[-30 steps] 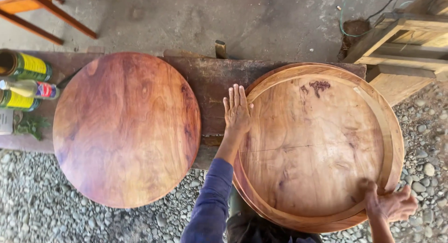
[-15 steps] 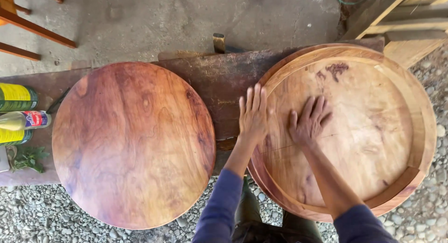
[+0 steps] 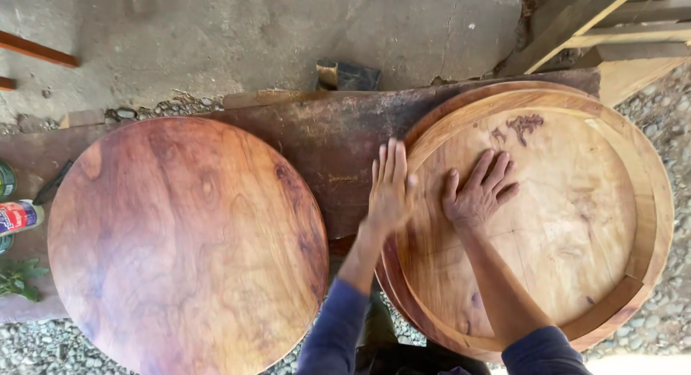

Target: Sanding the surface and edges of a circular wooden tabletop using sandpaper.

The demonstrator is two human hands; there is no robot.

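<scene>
Two round wooden discs lie on a long dark plank (image 3: 338,141). The left disc (image 3: 187,245) is reddish and smooth. The right one is a lighter round tray (image 3: 576,202) with a raised rim. My left hand (image 3: 389,188) lies flat with fingers together on the tray's left rim. My right hand (image 3: 479,191) rests palm down, fingers spread, on the tray's inner surface just right of the left hand. Both arms wear dark blue sleeves. Neither hand holds anything.
Cans (image 3: 18,217) and a small green plant (image 3: 18,278) sit at the left edge. Wooden beams (image 3: 576,22) lie at the top right. A concrete floor stretches beyond the plank, with gravel (image 3: 666,317) below. A small dark block (image 3: 349,76) sits behind the plank.
My right hand has moved from the tray's lower right rim to its inner surface beside my left hand. The view has shifted left.
</scene>
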